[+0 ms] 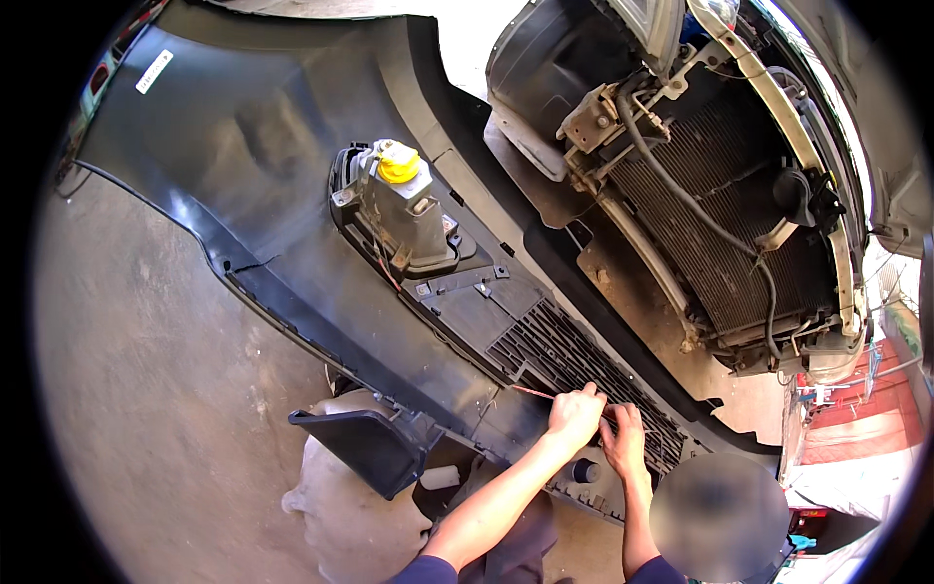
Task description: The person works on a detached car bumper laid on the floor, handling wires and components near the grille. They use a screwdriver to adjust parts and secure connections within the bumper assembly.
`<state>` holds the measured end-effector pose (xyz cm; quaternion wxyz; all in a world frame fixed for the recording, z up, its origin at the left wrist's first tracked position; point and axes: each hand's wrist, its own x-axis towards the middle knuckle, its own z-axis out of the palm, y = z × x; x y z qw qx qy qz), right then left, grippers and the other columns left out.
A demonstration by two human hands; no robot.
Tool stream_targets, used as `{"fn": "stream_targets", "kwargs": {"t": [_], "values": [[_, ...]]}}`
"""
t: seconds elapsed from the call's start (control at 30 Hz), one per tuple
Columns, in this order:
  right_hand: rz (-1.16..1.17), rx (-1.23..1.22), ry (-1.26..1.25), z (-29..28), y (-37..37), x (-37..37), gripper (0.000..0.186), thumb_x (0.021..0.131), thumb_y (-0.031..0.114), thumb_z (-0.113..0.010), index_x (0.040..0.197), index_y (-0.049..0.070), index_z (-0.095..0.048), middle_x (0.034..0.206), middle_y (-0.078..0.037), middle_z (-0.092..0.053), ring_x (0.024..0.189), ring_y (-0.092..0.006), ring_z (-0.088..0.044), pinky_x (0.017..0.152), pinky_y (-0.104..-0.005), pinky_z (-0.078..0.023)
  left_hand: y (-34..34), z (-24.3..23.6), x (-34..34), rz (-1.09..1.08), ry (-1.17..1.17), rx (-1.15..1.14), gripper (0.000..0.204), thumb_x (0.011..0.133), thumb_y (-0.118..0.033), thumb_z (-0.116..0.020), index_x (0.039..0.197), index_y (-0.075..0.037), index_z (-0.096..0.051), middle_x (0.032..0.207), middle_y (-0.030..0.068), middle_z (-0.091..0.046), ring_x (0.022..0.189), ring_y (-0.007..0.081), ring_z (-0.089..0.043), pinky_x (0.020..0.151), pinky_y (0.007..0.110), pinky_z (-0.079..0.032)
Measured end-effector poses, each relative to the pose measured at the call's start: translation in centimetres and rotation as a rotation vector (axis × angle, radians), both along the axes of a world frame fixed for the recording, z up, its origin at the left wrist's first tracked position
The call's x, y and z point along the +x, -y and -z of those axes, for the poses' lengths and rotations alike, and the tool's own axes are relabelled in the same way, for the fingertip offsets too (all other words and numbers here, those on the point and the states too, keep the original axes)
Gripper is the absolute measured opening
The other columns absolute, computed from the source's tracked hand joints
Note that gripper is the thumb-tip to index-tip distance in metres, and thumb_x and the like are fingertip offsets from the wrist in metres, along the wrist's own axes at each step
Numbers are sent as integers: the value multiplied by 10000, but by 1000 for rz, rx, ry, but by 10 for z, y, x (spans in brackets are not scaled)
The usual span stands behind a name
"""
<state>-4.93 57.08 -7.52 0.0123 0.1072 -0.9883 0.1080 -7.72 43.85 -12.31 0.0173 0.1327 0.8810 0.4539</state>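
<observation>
A large black car bumper (321,117) lies with its inner side facing me, running from upper left to lower right. My left hand (576,414) is closed above the slatted black grille (584,360). From its fingers a thin reddish wire or rod (530,391) sticks out to the left; which of the two I cannot tell. Close beside it, my right hand (623,438) has its fingers bent over the grille's lower edge, and what they hold, if anything, is hidden. Just below both hands sits a round dark sensor-like part (586,471).
A lamp housing (413,219) with a yellow cap rises from the bumper's middle. At the upper right stands a car's exposed front with its radiator (730,204) and hanging hose (671,185). A black flap-like piece (365,448) juts out at lower left. A blurred round patch covers the lower right.
</observation>
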Motion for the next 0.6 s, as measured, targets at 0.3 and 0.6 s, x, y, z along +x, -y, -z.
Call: {"fn": "stream_targets", "kwargs": {"t": [0.3, 0.6], "values": [[31, -51, 41, 4, -1, 0, 164, 829, 143, -675, 891, 9, -604, 847, -135, -563, 817, -310, -540, 717, -398, -450, 1, 6, 0, -43, -66, -14, 138, 692, -104, -656, 824, -69, -635, 912, 93, -620, 768, 251, -672, 615, 362, -531], [33, -1, -8, -4, 9, 6, 154, 833, 132, -652, 835, -1, -575, 815, -164, -574, 792, -350, -561, 702, -422, -450, 0, 5, 1, -51, -65, -12, 168, 669, -102, -666, 829, -58, -635, 910, 101, -620, 778, 256, -672, 626, 364, -535]]}}
